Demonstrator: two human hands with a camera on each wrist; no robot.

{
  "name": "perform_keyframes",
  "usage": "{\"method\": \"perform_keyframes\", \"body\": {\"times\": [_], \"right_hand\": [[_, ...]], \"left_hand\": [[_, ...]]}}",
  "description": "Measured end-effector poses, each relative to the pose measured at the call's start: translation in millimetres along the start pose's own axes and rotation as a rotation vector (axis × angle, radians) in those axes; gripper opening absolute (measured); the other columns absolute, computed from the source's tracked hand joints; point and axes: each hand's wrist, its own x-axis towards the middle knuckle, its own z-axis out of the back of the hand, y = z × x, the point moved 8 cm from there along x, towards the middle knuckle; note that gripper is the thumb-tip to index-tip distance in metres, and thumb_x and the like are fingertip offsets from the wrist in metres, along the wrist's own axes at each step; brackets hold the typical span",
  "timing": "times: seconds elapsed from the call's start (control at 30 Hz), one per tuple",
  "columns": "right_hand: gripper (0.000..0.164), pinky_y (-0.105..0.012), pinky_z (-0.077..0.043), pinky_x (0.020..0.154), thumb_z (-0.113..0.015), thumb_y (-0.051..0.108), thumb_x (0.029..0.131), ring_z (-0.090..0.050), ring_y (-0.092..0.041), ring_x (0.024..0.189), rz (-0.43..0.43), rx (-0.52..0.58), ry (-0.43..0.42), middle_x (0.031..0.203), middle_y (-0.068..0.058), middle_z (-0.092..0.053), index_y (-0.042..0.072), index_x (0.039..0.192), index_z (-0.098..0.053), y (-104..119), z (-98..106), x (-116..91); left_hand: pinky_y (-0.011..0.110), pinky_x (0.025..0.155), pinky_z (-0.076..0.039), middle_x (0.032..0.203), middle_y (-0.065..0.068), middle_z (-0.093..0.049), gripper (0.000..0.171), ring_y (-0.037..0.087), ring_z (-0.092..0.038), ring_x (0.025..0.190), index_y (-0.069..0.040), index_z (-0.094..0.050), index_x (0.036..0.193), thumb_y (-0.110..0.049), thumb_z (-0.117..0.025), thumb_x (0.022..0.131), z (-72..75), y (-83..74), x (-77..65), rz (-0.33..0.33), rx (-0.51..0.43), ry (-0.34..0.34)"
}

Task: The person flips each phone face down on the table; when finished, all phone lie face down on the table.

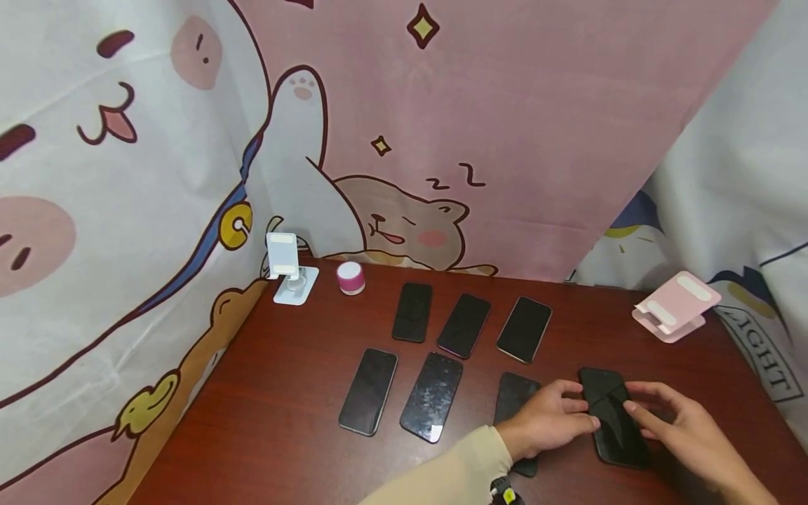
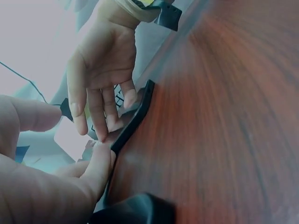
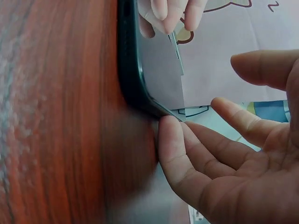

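A black smartphone [image 1: 614,435] lies screen up at the right of the wooden table, between the two hands. My left hand [image 1: 549,419] is at its left edge, fingertips right at the side. A fingertip of that hand meets the phone's thin dark edge in the left wrist view. From the right, my right hand [image 1: 684,428] reaches its opposite edge, the thumb over the screen side in the head view. In the right wrist view, a fingertip [image 3: 170,133] touches the phone's corner while the thumb stays raised. Another dark phone [image 1: 514,393] lies partly hidden under my left forearm.
Several more phones lie screen up in two loose rows, among them a front-row phone [image 1: 432,396] and a back-row phone [image 1: 524,330]. A white phone stand [image 1: 284,256] and a pink-and-white round item [image 1: 350,278] stand back left. A pink stand [image 1: 678,303] is back right. Printed curtains surround the table.
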Motion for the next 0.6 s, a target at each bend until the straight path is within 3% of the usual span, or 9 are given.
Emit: {"method": "perform_keyframes", "body": {"times": [0.4, 0.6], "right_hand": [[0.071, -0.028, -0.064, 0.072, -0.067, 0.043, 0.104, -0.059, 0.012, 0.091, -0.054, 0.004, 0.011, 0.146, -0.038, -0.052, -0.008, 0.149, -0.048, 3, -7, 0], [0.068, -0.029, -0.064, 0.072, -0.067, 0.044, 0.104, -0.06, 0.012, 0.091, -0.036, 0.011, 0.017, 0.144, -0.036, -0.057, -0.007, 0.147, -0.052, 10, -14, -3]], "left_hand": [[0.028, 0.08, -0.061, 0.107, 0.004, -0.077, 0.045, 0.01, -0.073, 0.09, -0.013, -0.061, 0.134, -0.004, -0.076, 0.091, 8.4, -1.5, -7.4, 0.019, -0.006, -0.112], [0.033, 0.085, -0.064, 0.105, 0.004, -0.071, 0.048, 0.015, -0.072, 0.09, -0.006, -0.057, 0.138, 0.004, -0.07, 0.092, 6.2, -2.8, -4.3, -0.029, -0.171, -0.123]]}}
